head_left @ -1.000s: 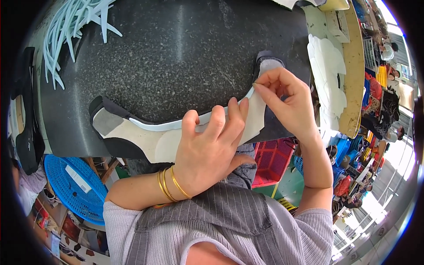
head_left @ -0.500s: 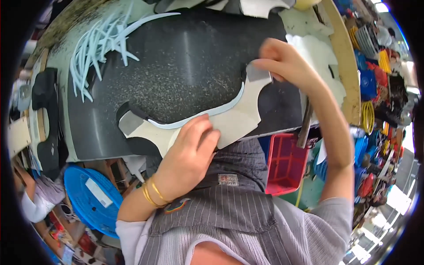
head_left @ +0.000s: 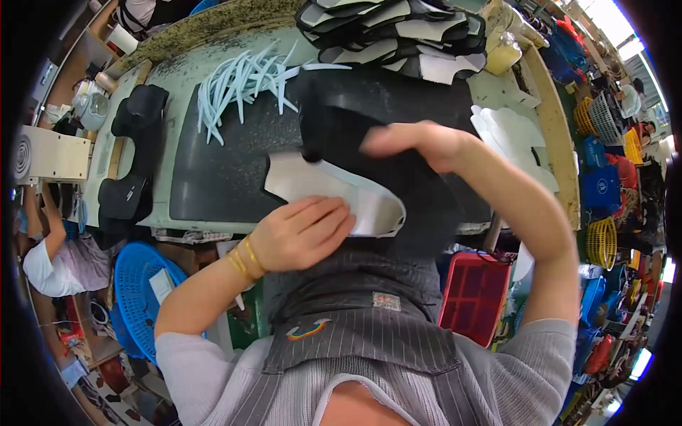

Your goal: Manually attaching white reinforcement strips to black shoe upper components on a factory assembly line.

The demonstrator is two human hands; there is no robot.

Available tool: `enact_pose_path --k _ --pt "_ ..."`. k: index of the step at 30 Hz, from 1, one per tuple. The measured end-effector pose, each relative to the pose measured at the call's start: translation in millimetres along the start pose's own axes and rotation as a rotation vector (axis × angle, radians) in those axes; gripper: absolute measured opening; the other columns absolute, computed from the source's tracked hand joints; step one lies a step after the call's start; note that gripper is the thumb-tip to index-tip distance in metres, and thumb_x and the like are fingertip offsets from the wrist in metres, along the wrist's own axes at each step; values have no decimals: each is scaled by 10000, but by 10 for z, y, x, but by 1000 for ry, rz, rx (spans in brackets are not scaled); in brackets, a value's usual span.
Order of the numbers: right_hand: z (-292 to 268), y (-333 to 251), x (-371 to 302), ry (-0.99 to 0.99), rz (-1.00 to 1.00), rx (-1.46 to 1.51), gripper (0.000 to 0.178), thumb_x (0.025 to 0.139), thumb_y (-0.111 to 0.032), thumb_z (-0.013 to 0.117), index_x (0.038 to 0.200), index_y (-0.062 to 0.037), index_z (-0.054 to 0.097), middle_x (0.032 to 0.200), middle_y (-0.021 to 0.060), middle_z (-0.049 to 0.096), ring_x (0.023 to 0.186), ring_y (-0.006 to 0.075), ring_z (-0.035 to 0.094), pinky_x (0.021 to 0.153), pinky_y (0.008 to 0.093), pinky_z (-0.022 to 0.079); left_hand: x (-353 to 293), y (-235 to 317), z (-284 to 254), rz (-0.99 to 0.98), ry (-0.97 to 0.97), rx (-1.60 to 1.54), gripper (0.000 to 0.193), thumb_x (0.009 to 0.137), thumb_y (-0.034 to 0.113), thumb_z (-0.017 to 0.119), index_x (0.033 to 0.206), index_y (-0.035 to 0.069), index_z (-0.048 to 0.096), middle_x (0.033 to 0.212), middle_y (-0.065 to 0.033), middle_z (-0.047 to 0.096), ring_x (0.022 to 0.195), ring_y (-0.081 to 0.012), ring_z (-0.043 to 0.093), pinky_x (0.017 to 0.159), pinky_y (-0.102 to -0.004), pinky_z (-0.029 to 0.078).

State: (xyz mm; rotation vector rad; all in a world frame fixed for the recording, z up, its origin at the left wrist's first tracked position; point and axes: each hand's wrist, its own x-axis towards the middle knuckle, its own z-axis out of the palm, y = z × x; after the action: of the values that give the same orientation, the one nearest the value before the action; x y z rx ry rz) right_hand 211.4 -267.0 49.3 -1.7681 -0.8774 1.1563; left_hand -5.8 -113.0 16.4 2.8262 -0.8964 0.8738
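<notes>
L hand [head_left: 302, 238]: fingers tog. atop curved white-and-black panel [head_left: 302, 179], pinch unclear
R hand [head_left: 423, 144]: blurred now, can't tell grip
Far L: thin pale-blue strips [head_left: 241, 89], heaped

Right hand [head_left: 426, 145]: motion-blurred, fingers indistinct, contact with panel undetermined. Black-backed pale panel [head_left: 298, 177]: dark part smeared, outline lost; lower edge partly covered by left hand [head_left: 295, 234]. Panel stack [head_left: 440, 32]: overlapping, count obscured. Blue basket [head_left: 128, 284]: partly behind left forearm [head_left: 202, 298]. Black shaped piece [head_left: 124, 202]: white marking, too small to read.
</notes>
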Motion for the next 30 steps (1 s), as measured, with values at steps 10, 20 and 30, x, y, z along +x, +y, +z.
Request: enact_pose_path --k 10,20,30 --pt "679 183 -124 190 -546 -1401 224 670 -139 702 864 -85 604 857 60 573 823 226 620 600 314 533 -95 136 245 -475 -70 -358 319 767 124 687 1077 62 644 994 -69 667 832 -222 663 670 -323 545" --pt "1001 469 -297 520 -621 -1342 219 661 -94 619 852 9 584 1052 183 611 893 256 584 714 319 525 173 -215 173 -283 -390 131 226 709 121 608 894 5 668 755 -21 567 733 -181 555 837 -341 447" --pt "869 582 -316 524 -748 -1199 368 664 -98 608 990 66 660 1035 203 632 971 294 621 819 362 554 -87 1 371 -312 -27 251 181 777 120 640 908 55 747 962 -39 709 753 -110 577 583 -230 359"
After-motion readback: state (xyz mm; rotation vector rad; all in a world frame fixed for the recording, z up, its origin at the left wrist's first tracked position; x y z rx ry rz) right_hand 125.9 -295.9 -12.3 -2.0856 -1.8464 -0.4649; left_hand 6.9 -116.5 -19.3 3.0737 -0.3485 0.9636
